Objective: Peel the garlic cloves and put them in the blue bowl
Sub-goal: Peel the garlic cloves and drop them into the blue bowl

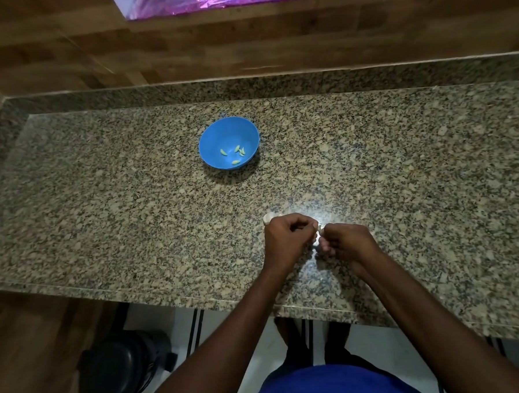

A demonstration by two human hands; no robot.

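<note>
1. The person stood at a speckled grey-and-tan granite countertop (100, 218) that ran across the middle of the frame.
2. Both hands met just right of centre, low over the stone. The left hand (284, 242) was curled into a loose fist, and the right hand (350, 246) was curled too, knuckles up.
3. Between their fingertips they pinched a small pale garlic clove (318, 237), mostly hidden, only a sliver of white showing.
4. A whitish piece of garlic (268, 218) lay on the stone, touching the upper left edge of the left hand.
5. The round blue plastic bowl (222, 134) sat upright above and left of the hands, well apart from them.
6. About 5 peeled pale yellow-green cloves (238, 154) lay in its bottom.
7. Wood-grain panelling (80, 36) filled the upper left of the frame.
</note>
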